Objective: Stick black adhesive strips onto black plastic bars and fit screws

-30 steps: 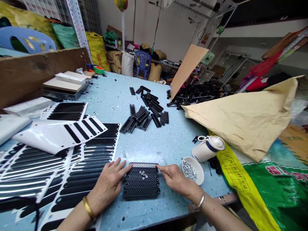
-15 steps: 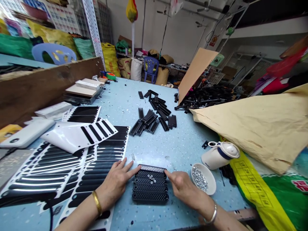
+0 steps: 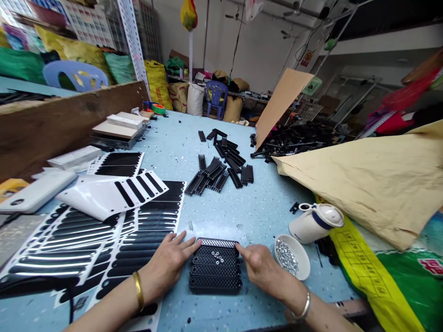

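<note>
Several black meshed strips (image 3: 215, 270) lie side by side in a block near the table's front. A small cluster of metal nuts (image 3: 217, 257) rests on top of them. My left hand (image 3: 173, 256) has its fingers spread, the index fingertip at the block's upper left corner. At the upper right corner is the index fingertip of my right hand (image 3: 259, 265); its other fingers are curled under, and nothing shows in them. Right of that hand stands a white bowl (image 3: 304, 267) holding many small metal nuts.
Loose black parts (image 3: 211, 174) lie mid-table. A white lidded mug (image 3: 306, 227) stands behind the bowl, beside brown paper (image 3: 367, 180). Sheets of black strips (image 3: 145, 244) cover the left side, near a white power bank (image 3: 41, 191). A cardboard sheet (image 3: 280, 103) stands before a black heap.
Both hands keep nearly the same places at the block's upper corners. My left forearm has shifted slightly left; the whole view has moved a little.
</note>
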`<move>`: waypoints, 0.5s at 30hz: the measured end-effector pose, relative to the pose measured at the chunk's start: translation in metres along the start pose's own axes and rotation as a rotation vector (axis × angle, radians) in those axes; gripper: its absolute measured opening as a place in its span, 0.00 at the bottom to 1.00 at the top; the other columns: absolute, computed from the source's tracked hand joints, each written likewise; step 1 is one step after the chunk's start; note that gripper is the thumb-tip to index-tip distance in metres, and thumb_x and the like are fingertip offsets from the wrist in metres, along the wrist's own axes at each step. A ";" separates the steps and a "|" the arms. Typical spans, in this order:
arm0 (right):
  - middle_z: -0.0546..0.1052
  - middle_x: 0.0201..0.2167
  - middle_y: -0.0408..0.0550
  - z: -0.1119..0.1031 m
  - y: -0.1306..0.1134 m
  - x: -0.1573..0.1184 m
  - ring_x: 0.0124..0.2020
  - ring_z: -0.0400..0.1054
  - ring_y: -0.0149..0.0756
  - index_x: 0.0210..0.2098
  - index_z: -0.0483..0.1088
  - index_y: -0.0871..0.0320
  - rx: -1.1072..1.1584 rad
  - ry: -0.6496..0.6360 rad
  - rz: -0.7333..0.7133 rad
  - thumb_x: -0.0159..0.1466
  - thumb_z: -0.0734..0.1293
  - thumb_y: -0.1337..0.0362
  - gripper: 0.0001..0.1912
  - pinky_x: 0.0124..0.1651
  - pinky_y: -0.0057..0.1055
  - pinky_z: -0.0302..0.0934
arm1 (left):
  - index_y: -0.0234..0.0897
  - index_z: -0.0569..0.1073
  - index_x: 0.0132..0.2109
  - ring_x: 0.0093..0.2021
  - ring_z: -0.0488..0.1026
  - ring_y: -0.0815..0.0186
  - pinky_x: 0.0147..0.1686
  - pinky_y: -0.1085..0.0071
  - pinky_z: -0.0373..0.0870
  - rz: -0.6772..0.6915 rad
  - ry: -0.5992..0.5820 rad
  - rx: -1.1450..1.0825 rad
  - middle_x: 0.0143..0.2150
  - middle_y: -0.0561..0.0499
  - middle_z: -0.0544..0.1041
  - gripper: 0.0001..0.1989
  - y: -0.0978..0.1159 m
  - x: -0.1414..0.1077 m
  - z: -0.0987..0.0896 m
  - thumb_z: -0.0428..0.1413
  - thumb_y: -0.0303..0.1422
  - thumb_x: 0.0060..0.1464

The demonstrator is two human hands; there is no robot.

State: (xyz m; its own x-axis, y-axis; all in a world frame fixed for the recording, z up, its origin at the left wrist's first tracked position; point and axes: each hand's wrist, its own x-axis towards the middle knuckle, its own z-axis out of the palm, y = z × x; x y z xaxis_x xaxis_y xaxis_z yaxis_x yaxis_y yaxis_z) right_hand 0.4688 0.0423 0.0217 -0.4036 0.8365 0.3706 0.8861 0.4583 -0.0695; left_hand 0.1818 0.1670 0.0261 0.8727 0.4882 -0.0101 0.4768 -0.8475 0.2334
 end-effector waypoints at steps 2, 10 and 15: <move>0.75 0.28 0.49 0.004 0.002 -0.003 0.28 0.69 0.37 0.56 0.62 0.64 0.013 -0.005 0.007 0.64 0.54 0.79 0.22 0.32 0.32 0.62 | 0.44 0.65 0.62 0.60 0.67 0.48 0.49 0.48 0.67 -0.032 -0.017 -0.083 0.60 0.48 0.72 0.37 -0.002 0.001 -0.002 0.46 0.14 0.46; 0.80 0.29 0.51 0.010 0.001 0.006 0.30 0.73 0.36 0.49 0.74 0.59 0.480 -0.132 0.371 0.67 0.58 0.70 0.17 0.35 0.30 0.66 | 0.44 0.69 0.59 0.59 0.68 0.44 0.50 0.41 0.67 -0.093 0.021 -0.125 0.58 0.47 0.74 0.34 0.006 0.004 -0.002 0.46 0.16 0.46; 0.77 0.21 0.45 0.009 0.005 0.016 0.18 0.69 0.31 0.48 0.76 0.61 0.856 -0.187 0.720 0.65 0.58 0.64 0.19 0.23 0.26 0.63 | 0.42 0.70 0.59 0.59 0.69 0.47 0.49 0.48 0.70 -0.060 0.130 -0.096 0.56 0.45 0.75 0.31 0.003 -0.001 0.012 0.46 0.18 0.48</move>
State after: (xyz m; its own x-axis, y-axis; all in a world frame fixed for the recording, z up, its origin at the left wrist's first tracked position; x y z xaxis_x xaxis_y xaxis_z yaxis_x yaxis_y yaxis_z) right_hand 0.4653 0.0606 0.0190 0.0459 0.9875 -0.1508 0.5077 -0.1530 -0.8478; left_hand 0.1834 0.1617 0.0155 0.8189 0.5656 0.0974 0.5101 -0.7951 0.3281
